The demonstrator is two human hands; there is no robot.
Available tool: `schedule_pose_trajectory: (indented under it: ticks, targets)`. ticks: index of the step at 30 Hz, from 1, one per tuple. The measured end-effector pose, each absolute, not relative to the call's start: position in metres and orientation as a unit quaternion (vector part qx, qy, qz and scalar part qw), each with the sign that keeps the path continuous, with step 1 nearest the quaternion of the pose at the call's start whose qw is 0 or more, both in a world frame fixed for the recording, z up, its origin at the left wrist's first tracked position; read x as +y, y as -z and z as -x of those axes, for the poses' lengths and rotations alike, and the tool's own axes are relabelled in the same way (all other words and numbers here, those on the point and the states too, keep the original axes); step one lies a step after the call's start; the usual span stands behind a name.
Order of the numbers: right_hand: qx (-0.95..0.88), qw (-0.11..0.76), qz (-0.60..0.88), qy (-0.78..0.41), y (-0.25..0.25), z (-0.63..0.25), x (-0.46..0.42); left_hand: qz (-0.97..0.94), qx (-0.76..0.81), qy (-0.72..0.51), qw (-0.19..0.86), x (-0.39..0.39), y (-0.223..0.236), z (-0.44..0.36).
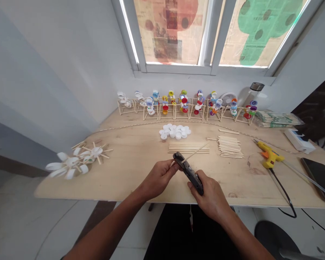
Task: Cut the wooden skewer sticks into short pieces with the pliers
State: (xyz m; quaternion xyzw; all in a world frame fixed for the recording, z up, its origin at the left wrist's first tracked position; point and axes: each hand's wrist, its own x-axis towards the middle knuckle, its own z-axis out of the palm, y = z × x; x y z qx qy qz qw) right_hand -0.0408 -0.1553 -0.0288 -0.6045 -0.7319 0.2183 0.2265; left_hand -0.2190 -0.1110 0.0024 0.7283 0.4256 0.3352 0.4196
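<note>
Many stick frames with bottle caps (pixel 184 104) stand in a row along the far edge of the wooden table (pixel 130 173). At the left, white cap wheels (pixel 78 159) lie near the table's left edge. The left hand (pixel 159 177) is curled shut and holds a thin wooden stick (pixel 191 154) over the near part of the table. The right hand (pixel 209 196) is closed around a dark hand tool (pixel 191 173), and the top of the tool touches the stick. Both hands are close to the near edge. Past them lie a heap of white bottle caps (pixel 174 131), a neat stack of sticks (pixel 188 147) and a loose pile of flat sticks (pixel 230 146). Further right are a yellow glue gun (pixel 269 155) and a black phone (pixel 319 177) at the right edge.
</note>
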Motion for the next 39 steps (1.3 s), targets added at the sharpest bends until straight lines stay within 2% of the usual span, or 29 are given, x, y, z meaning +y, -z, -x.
schedule_pose_trajectory:
  ticks: [7, 10, 23, 39]
  targets:
    - [-0.734, 0.229, 0.59, -0.246, 0.024, 0.039, -0.156, -0.674, 0.403, -0.294, 0.545, -0.107, -0.009, 0.223]
    - [-0.73, 0.223, 0.596, -0.249, 0.025, 0.04, -0.155, -0.664, 0.4, -0.277, 0.568, -0.104, -0.009, 0.225]
    - [-0.717, 0.186, 0.63, -0.234, 0.032, 0.047, -0.139, -0.754, 0.448, -0.284, 0.389, -0.089, 0.002, 0.22]
    - [-0.722, 0.167, 0.63, -0.233, 0.028, 0.045, -0.135, -0.78, 0.476, -0.262, 0.312, -0.086, 0.011, 0.219]
